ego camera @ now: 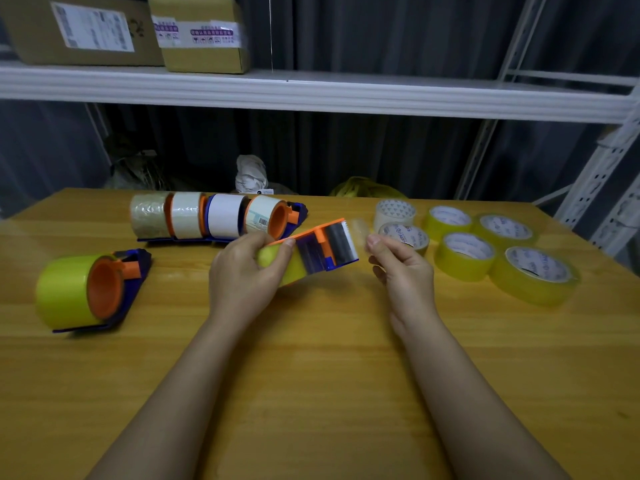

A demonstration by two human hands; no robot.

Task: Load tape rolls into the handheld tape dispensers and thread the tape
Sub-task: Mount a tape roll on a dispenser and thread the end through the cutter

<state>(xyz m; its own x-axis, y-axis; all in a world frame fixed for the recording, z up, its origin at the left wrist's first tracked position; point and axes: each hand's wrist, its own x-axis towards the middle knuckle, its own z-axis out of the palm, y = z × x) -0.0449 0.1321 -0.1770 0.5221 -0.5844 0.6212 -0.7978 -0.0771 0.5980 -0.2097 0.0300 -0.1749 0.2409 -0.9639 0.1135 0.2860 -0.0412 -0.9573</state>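
While five loaded dispensers are lying at the far left (218, 218) and near left (91, 289) of the table (311, 375), the left hand (242, 275) is gripping a sixth dispenser (311, 252) mid-table. The right hand (398, 268) is pinching its tape end (360, 227), apparently threading it; six loose rolls (485, 244) are waiting at the right.

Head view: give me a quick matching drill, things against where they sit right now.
Things:
1. held dispenser
2. yellow-loaded dispenser
3. loose tape rolls
4. cardboard boxes

Places:
A. top shelf
B. table, far left
C. between both hands
D. table, right side

Pairs: 1-C, 2-B, 3-D, 4-A. The left hand grips the dispenser; the right hand pinches the tape end.
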